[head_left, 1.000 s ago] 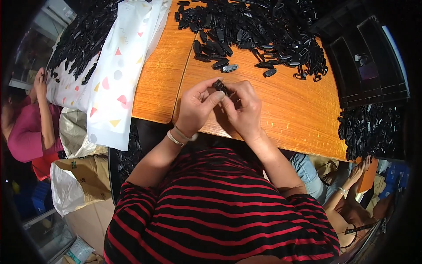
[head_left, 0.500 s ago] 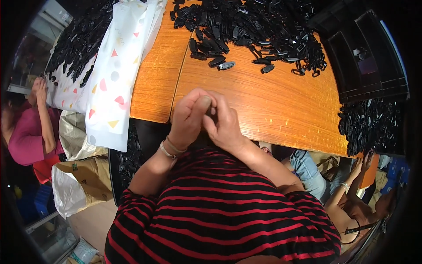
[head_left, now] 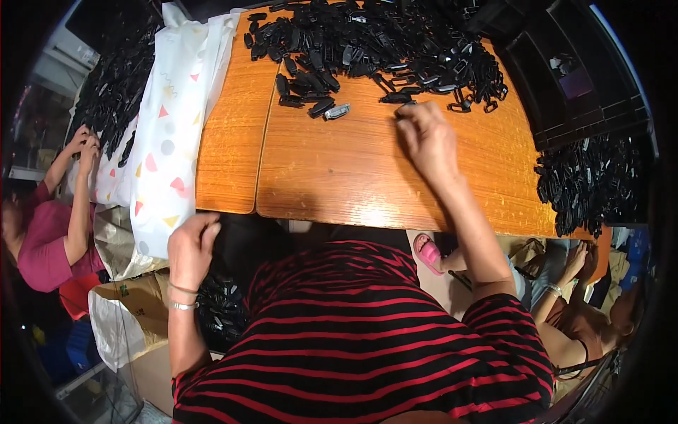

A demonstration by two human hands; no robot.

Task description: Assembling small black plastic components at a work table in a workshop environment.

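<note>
My right hand (head_left: 429,141) reaches over the wooden table (head_left: 339,169), fingers curled in a pinch at a small black plastic piece (head_left: 405,108). The fingers cover most of that piece. Just beyond lies a big heap of oblong black plastic pieces (head_left: 346,42), some frame-shaped. One piece with a grey face (head_left: 337,112) lies loose in front of the heap. My left hand (head_left: 191,247) is off the table at the left, above a dark container of black pieces (head_left: 220,307). Its thumb stands apart from the bent fingers, and nothing shows in it.
A white patterned plastic sheet (head_left: 166,141) covers the table's left part. Brown paper sacks (head_left: 131,311) stand below it. A black open box (head_left: 579,78) and another heap (head_left: 590,180) are at the right. Co-workers sit at left (head_left: 56,240) and right (head_left: 579,325).
My hands were together over the table's near edge. They have parted: the right went forward to the loose black piece, the left went out over the container. The view has shifted slightly.
</note>
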